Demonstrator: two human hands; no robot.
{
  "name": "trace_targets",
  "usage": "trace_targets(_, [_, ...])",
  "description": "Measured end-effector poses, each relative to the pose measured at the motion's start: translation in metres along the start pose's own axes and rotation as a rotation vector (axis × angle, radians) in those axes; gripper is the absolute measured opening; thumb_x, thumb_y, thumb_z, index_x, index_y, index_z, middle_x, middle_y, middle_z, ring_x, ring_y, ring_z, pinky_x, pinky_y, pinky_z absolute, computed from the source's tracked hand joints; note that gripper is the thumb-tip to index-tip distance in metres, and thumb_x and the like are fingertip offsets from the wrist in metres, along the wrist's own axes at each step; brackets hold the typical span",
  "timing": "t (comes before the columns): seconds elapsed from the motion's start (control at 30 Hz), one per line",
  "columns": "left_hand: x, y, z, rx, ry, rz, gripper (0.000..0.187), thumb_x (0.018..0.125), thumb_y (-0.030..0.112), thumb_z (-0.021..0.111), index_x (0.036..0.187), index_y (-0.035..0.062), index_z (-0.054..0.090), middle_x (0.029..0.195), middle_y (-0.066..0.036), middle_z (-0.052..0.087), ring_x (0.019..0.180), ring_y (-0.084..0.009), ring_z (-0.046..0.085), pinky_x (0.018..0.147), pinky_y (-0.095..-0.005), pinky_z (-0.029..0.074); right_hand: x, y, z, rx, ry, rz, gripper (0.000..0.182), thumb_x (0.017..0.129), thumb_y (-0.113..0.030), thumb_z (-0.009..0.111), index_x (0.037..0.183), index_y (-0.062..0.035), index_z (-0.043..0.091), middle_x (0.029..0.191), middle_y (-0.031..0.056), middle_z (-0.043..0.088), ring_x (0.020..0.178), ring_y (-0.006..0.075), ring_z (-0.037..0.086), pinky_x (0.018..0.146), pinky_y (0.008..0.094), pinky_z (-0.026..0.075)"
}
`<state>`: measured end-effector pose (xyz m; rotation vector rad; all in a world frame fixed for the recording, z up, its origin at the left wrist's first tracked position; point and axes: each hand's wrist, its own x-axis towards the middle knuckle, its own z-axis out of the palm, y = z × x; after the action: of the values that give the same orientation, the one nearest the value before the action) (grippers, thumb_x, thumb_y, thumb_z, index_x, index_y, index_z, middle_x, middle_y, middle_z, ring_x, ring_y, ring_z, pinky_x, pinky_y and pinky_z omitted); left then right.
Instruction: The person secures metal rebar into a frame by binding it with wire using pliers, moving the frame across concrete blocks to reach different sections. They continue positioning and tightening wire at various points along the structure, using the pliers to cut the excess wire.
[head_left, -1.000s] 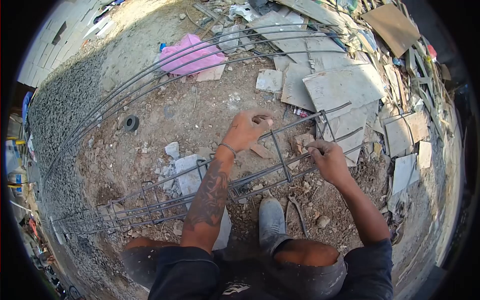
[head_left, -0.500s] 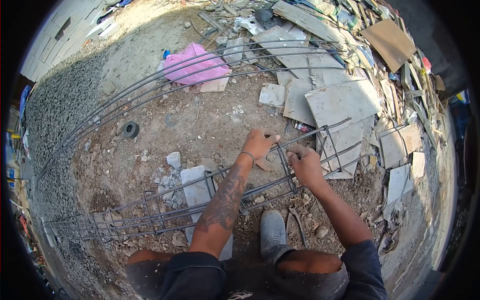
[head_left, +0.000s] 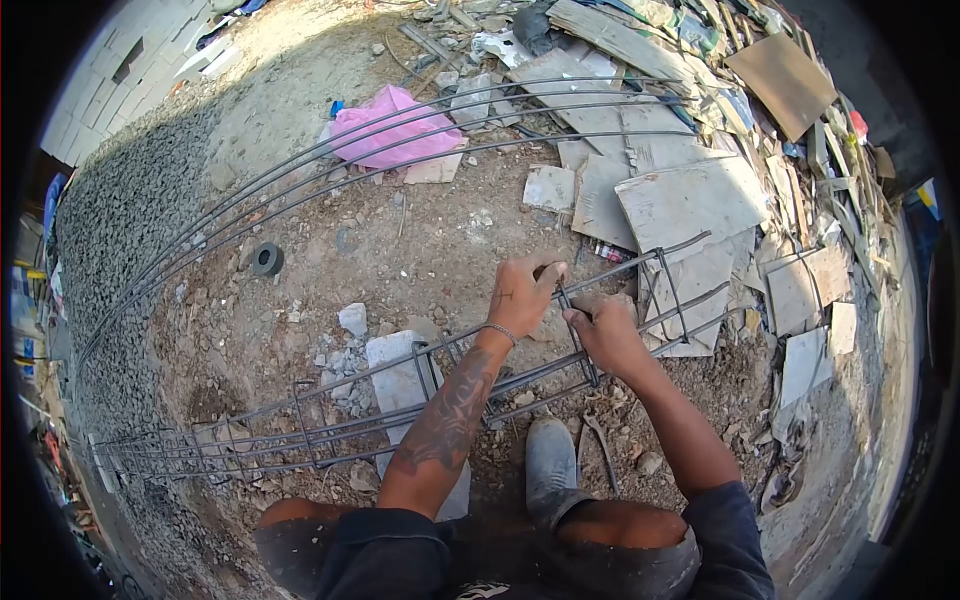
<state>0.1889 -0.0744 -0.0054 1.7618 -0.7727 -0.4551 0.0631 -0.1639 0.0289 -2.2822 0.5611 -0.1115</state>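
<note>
Head view: your left hand (head_left: 522, 292) fingers curl closed over the top bar of the rebar cage (head_left: 400, 385), steadying it; your right hand (head_left: 603, 333) fingers pinch the upright stirrup (head_left: 578, 335) just beside, likely to square it. Cage rests low on rubble before your shoe (head_left: 549, 458); long axis runs lower left to upper right, open end toward the slabs (head_left: 690, 195)
</note>
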Motion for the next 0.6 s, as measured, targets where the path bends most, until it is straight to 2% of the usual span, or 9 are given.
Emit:
trace_targets(0.17, [-0.003, 0.003, -0.001, -0.061, 0.031, -0.038, 0.023, 0.083, 0.019, 0.060, 0.084, -0.0030, 0.064, 0.072, -0.009, 0.064, 0.065, -0.0139, 0.058, 0.062, -0.0268, 0.046, 0.005, 0.008, 0.000, 0.011, -0.064, 0.048, 0.023, 0.082, -0.018, 0.057, 0.085, 0.0047, 0.061, 0.075, 0.0285, 0.057, 0.077, 0.0450, 0.056, 0.070, 0.0466, 0.044])
trace_targets(0.27, [-0.004, 0.001, 0.000, -0.206, 0.046, -0.038, 0.020, 0.084, 0.017, 0.059, 0.083, -0.0025, 0.064, 0.074, -0.009, 0.065, 0.068, -0.0138, 0.059, 0.064, -0.0265, 0.045, 0.006, 0.007, 0.001, -0.019, -0.082, 0.059, 0.023, 0.083, -0.019, 0.056, 0.087, 0.0037, 0.062, 0.075, 0.0284, 0.057, 0.076, 0.0450, 0.056, 0.070, 0.0472, 0.044])
trace_targets(0.33, [-0.007, -0.003, -0.003, -0.072, 0.053, 0.096, 0.021, 0.081, 0.018, 0.062, 0.088, -0.0008, 0.065, 0.077, -0.014, 0.065, 0.070, -0.0243, 0.063, 0.066, -0.0307, 0.048, 0.006, 0.005, 0.000, -0.046, -0.093, 0.067, 0.024, 0.083, -0.019, 0.056, 0.088, 0.0030, 0.062, 0.075, 0.0283, 0.057, 0.076, 0.0448, 0.056, 0.070, 0.0475, 0.044])
trace_targets(0.37, [-0.010, -0.001, -0.006, -0.072, 0.049, 0.097, 0.021, 0.081, 0.018, 0.062, 0.088, -0.0008, 0.065, 0.077, -0.014, 0.065, 0.070, -0.0243, 0.063, 0.066, -0.0307, 0.048, 0.006, 0.004, -0.001, -0.043, -0.100, 0.065, 0.024, 0.083, -0.019, 0.055, 0.088, 0.0026, 0.063, 0.075, 0.0278, 0.057, 0.075, 0.0444, 0.056, 0.070, 0.0476, 0.044])
trace_targets(0.43, [-0.018, 0.004, -0.014, 0.019, -0.092, 0.285, 0.014, 0.079, 0.012, 0.061, 0.084, -0.0009, 0.065, 0.088, -0.012, 0.065, 0.081, -0.0241, 0.062, 0.072, -0.0322, 0.048, 0.006, 0.005, 0.000, -0.035, -0.107, 0.067, 0.024, 0.083, -0.020, 0.055, 0.088, 0.0023, 0.063, 0.075, 0.0273, 0.057, 0.075, 0.0439, 0.056, 0.070, 0.0476, 0.044])
trace_targets(0.47, [-0.024, 0.008, -0.018, 0.021, -0.094, 0.281, 0.014, 0.079, 0.012, 0.061, 0.084, -0.0009, 0.065, 0.088, -0.012, 0.065, 0.081, -0.0241, 0.062, 0.072, -0.0322, 0.048, 0.006, 0.009, 0.003, -0.028, -0.096, 0.055, 0.023, 0.083, -0.019, 0.055, 0.088, 0.0015, 0.064, 0.075, 0.0266, 0.058, 0.074, 0.0433, 0.056, 0.069, 0.0471, 0.044])
trace_targets(0.53, [-0.030, 0.015, -0.027, 0.097, -0.198, 0.427, 0.013, 0.076, 0.010, 0.064, 0.084, -0.0001, 0.066, 0.095, -0.013, 0.064, 0.088, -0.0271, 0.061, 0.075, -0.0342, 0.048, 0.010, 0.012, 0.004, -0.017, -0.078, 0.036, 0.023, 0.083, -0.019, 0.055, 0.087, 0.0007, 0.064, 0.075, 0.0260, 0.058, 0.073, 0.0427, 0.057, 0.069, 0.0465, 0.044])
trace_targets(0.6, [-0.029, 0.001, -0.029, 0.094, -0.231, 0.448, 0.019, 0.073, 0.013, 0.067, 0.087, 0.0001, 0.065, 0.093, -0.013, 0.064, 0.087, -0.0265, 0.061, 0.074, -0.0343, 0.048, 0.012, 0.014, 0.005, 0.007, -0.111, 0.067, 0.021, 0.082, -0.019, 0.055, 0.085, -0.0010, 0.065, 0.075, 0.0245, 0.059, 0.072, 0.0421, 0.057, 0.068, 0.0454, 0.045])
